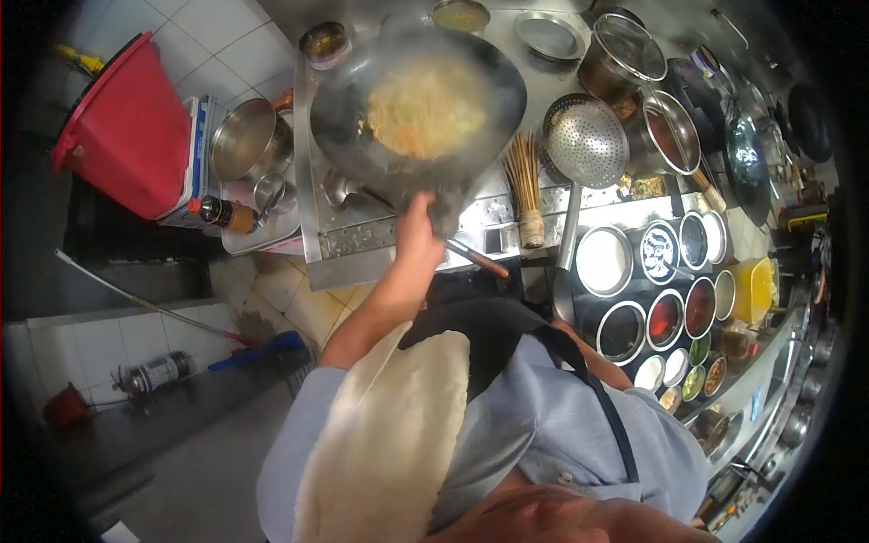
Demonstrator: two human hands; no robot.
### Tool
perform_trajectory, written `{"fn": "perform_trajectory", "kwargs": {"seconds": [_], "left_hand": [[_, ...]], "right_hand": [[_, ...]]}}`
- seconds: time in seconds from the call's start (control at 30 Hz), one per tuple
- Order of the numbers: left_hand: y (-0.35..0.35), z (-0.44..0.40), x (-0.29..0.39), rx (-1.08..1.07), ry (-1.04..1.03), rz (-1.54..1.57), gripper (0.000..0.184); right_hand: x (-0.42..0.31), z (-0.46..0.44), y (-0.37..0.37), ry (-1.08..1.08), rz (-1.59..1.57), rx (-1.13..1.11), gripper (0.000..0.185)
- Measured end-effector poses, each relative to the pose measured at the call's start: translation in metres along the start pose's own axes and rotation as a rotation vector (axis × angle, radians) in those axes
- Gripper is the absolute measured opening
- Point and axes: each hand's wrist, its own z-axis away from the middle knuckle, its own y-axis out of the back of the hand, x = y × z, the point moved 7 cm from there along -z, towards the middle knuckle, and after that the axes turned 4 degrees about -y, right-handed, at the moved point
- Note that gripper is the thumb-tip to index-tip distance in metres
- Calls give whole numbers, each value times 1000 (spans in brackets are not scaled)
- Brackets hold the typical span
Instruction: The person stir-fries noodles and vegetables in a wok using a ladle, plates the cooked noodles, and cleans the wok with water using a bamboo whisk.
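My left hand (418, 237) is closed around the handle of a large dark wok (330, 113), at the top centre of the head view. Pale shredded food with orange bits (421, 113) lies in the wok, blurred by steam. Beneath my left hand runs a ladle (480, 260), its wooden handle end toward me and its bowl on the stove. My right hand (563, 328) is low beside my apron, mostly hidden, and its fingers do not show. Close to it hangs the long handle of a perforated strainer (587, 143), whose bowl rests on the stove.
A bamboo brush (524, 195) lies on the steel stove top (335, 244). Several round containers of seasonings (604, 261) stand on the right, below metal pots (665, 136). To the left are a red bin (122, 136), a steel pot (243, 140) and a dark sauce bottle (224, 214).
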Motion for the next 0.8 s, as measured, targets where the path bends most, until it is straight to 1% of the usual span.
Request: {"fn": "perform_trajectory", "kwargs": {"seconds": [0.03, 0.1, 0.13, 0.17, 0.23, 0.27, 0.33, 0.4, 0.43, 0.5, 0.57, 0.67, 0.73, 0.8], "left_hand": [[16, 31, 4, -57, -114, -200, 28], [37, 78, 0, 20, -35, -166, 29], [36, 93, 3, -63, -9, -187, 30], [34, 93, 5, -62, -4, -188, 30], [30, 94, 7, -7, 85, -168, 26], [36, 73, 7, 98, 86, -158, 24], [-9, 50, 24, 40, 92, -67, 21], [-25, 10, 26, 16, 129, 11, 20], [-36, 4, 26, 11, 123, 12, 20], [-49, -2, 31, 47, -37, -11, 21], [-49, -9, 28, 15, -22, 16, 24], [-39, -40, 23, 28, -41, 21, 26], [-44, -63, 23, -23, -85, -24, 31], [-37, -68, 18, -37, -60, -31, 35]], "right_hand": [[2, 2, 2, -5, -3, 3, 43], [5, 4, 4, -13, -13, 6, 43], [7, 6, 4, -19, -19, 9, 43], [9, 6, 4, -16, -17, 9, 43], [8, 8, 4, -17, -14, 2, 42], [10, 5, 2, -18, -10, 1, 42], [8, 4, 4, -18, -6, 0, 42], [4, 2, 6, -15, -5, 1, 42], [2, 1, 7, -13, -6, 2, 42], [0, 2, 7, -11, -18, 2, 42], [-2, 3, 7, -10, -25, 6, 42], [-2, 7, 6, -13, -36, 4, 41], [-1, 9, 6, -18, -40, 4, 41], [1, 11, 8, -25, -43, 5, 41]]}}
